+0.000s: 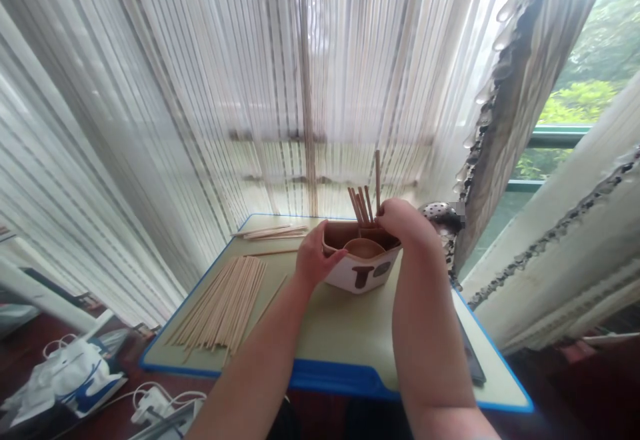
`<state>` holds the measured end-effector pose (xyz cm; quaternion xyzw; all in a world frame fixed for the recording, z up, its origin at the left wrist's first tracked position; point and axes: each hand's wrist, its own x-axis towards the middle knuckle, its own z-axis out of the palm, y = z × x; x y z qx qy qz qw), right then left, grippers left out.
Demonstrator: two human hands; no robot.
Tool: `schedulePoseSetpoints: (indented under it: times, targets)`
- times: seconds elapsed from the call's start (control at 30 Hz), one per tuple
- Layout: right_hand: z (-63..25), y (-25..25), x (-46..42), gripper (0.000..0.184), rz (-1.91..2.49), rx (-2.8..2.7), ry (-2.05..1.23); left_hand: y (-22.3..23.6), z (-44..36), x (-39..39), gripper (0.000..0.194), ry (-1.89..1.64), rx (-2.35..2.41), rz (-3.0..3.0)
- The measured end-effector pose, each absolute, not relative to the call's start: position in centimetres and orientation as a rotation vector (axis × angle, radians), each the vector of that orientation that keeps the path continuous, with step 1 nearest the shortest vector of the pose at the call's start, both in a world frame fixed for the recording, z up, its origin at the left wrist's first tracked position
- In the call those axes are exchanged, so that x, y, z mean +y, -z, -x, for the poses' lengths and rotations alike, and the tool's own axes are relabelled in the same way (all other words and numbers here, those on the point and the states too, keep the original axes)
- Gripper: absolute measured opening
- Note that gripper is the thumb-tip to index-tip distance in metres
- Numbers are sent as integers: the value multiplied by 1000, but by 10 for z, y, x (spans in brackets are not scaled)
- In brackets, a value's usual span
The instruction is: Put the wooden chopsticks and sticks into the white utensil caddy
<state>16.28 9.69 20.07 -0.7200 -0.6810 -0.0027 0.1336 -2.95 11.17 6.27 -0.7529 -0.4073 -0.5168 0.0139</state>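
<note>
A white divided box (341,275) with a brown inside and dark prints on its front stands on the small table (345,333). My left hand (315,253) grips its left side, thumb over the front rim. At the back of the box, my right hand (393,217) pinches an upright brown stick (378,177), whose lower end is hidden by the hand. Several shorter-looking brown sticks (361,205) lean in the back compartment just left of it. A round compartment (364,249) sits at the front of the box.
A fan of pale wooden sticks (225,303) lies on the table's left, with more sticks (275,232) behind. A dark flat object (473,357) lies partly behind my right forearm. Striped curtains (270,80) hang close behind. White cables and a power strip (150,403) lie lower left.
</note>
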Motion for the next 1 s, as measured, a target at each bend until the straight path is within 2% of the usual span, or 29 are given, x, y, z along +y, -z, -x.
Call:
schedulePoseSetpoints:
  times: [0.23,0.47,0.73,0.83,1.0]
  targets:
    - [-158,-204,98,21,1872,-1959,-38,-61,29,113,71,1583,-1263,2338]
    - [-161,-205,101,25,1834,-1918,-14,-62,28,112,71,1563,-1294,2360]
    - [-159,-207,97,24,2018,-1898,-113,-62,28,113,71,1545,-1294,2347]
    - [-157,-211,94,30,1889,-1811,-42,-62,28,113,71,1543,-1295,2347]
    - [-156,-215,93,24,1723,-1806,-22,-62,28,113,71,1535,-1286,2348]
